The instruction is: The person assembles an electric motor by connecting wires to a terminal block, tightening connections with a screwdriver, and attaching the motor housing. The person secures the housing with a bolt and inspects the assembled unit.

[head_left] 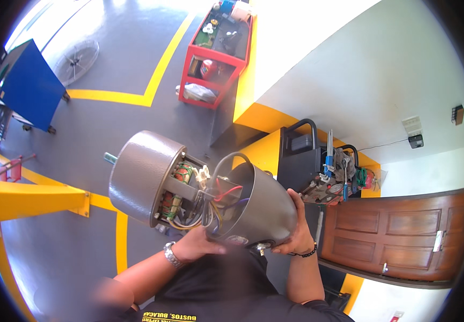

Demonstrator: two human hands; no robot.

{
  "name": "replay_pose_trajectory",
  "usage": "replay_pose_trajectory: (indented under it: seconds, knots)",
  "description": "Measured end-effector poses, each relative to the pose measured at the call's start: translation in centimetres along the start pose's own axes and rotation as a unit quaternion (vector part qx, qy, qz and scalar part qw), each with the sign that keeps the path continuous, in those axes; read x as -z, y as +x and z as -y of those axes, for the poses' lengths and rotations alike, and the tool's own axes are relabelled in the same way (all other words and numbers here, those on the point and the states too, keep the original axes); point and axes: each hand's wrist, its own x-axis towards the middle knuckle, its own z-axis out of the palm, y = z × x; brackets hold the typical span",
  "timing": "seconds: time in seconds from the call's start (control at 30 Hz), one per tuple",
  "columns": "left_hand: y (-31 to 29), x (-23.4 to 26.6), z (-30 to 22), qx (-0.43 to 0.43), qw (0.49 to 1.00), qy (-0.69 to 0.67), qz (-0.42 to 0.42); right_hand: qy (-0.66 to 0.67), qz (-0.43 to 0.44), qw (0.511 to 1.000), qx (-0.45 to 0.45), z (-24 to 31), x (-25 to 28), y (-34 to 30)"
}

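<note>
An opened electric motor is held up in front of my body, its metal grey-brown. A drum-shaped motor body (139,177) lies to the left, with a short shaft (110,158) sticking out of its far left side. Copper-red and green windings (182,173) show at its open end. Red, blue and yellow wires run from there into a hollow, rounded motor cover (272,206) on the right. My left hand (204,244) grips the cover's near left rim, thumb along the front, its fingers partly hidden. Around the cover's right side wraps my right hand (297,224), next to a small metal fitting (262,248).
A yellow steel beam (33,201) juts in from the left. A black tool cart (299,161) loaded with tools stands ahead to the right, before a wooden door (387,231). Farther off are a red cart (213,75), a blue cabinet (30,86) and a round fan grille (76,61).
</note>
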Motion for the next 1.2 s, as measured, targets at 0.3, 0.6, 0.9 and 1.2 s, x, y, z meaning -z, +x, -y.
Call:
replay_pose_trajectory:
  seconds: [0.3, 0.6, 0.9, 1.2]
  knots:
    - [0.2, -0.9, 2.0, -0.059, 0.996, -0.059, -0.037, 0.213, -0.016, 0.977, 0.01, -2.7, -0.4, -0.3]
    - [1.6, 3.2, 6.9, 0.065, 0.978, -0.188, -0.058, 0.147, 0.132, 0.98, -0.021, -4.2, 1.8, 3.1]
    - [3.5, -2.1, 8.0, -0.133, 0.974, -0.165, -0.086, -0.093, 0.36, 0.928, 0.033, -0.5, 6.9, 9.0]
    - [6.0, -4.8, 8.6, -0.218, 0.959, -0.149, -0.105, -0.326, 0.344, 0.854, 0.212, 1.6, 8.3, 10.8]
